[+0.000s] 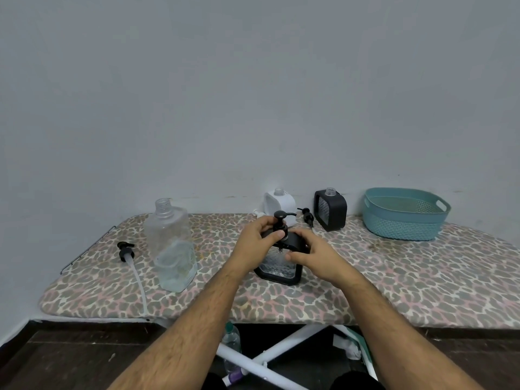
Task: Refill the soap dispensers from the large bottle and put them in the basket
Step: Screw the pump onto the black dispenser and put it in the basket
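Observation:
A black-framed clear soap dispenser (278, 270) stands at the middle of the ironing board (394, 277). My left hand (257, 243) pinches its black pump head (280, 220) at the collar. My right hand (312, 256) grips the dispenser's black top and side. The large clear bottle (171, 246), uncapped and partly full, stands to the left. Its long-tubed black pump (126, 250) lies on the board further left. At the back stand a white dispenser (278, 205) and a second black dispenser (330, 209), both without pumps. A teal basket (405, 213) sits at the back right.
A loose black pump (307, 216) lies between the white and the black dispenser at the back. The board stands against a grey wall. Under the board I see white crossed legs (264, 358) and a small bottle (232, 342) on the dark floor.

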### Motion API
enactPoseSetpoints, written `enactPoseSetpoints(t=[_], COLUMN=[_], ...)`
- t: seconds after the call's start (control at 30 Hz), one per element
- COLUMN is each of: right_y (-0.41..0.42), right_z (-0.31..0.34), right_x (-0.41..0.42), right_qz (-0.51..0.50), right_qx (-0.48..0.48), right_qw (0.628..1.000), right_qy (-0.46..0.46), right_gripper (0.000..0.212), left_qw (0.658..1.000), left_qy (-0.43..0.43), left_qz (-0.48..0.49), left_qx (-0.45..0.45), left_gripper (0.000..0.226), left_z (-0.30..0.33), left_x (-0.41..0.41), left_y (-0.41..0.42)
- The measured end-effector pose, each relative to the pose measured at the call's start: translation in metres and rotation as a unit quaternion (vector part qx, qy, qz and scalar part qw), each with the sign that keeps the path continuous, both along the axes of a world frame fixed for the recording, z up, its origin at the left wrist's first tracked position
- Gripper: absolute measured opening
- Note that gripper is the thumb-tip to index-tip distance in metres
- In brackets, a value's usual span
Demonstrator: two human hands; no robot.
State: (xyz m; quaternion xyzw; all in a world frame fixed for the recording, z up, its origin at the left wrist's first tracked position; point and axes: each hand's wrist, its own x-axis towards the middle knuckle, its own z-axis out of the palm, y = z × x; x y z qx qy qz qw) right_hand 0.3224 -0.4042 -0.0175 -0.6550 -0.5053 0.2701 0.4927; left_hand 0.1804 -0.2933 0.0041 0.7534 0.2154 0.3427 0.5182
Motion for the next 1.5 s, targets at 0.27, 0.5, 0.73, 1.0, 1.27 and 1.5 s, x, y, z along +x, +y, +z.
enactPoseSetpoints(t=[0.27, 0.5, 0.73, 1.0, 1.27, 1.5], right_y=[0.003, 0.001, 0.003, 0.002, 0.003, 0.003], right_z=[-0.001, -0.005, -0.006, -0.006, -0.008, -0.009], right_x=[0.007, 0.005, 0.005, 0.003, 0.003, 0.002], right_qz=[0.019, 0.020, 0.019, 0.014, 0.008, 0.007], right_qx=[-0.009, 0.010, 0.019, 0.028, 0.029, 0.030], right_qw=[1.000, 1.000, 1.000, 0.999, 1.000, 1.000], right_qy=[0.003, -0.004, 0.002, 0.001, -0.001, 0.003], right_gripper=[0.048, 0.048, 0.044, 0.046, 0.047, 0.047], left_qw=[0.998, 0.989, 0.994, 0.997, 0.981, 0.979], left_qy=[0.047, 0.066, -0.008, 0.052, 0.080, 0.112], left_qz=[-0.023, 0.096, 0.104, 0.045, 0.148, 0.056], left_qx=[0.028, 0.091, 0.014, 0.037, 0.092, 0.158], left_gripper=[0.028, 0.049, 0.046, 0.032, 0.041, 0.055], left_z=[0.004, 0.003, 0.001, 0.003, -0.008, -0.015], left_x=[-0.004, 0.007, 0.005, 0.007, 0.011, 0.008], left_y=[0.005, -0.002, -0.003, -0.003, 0.003, 0.007])
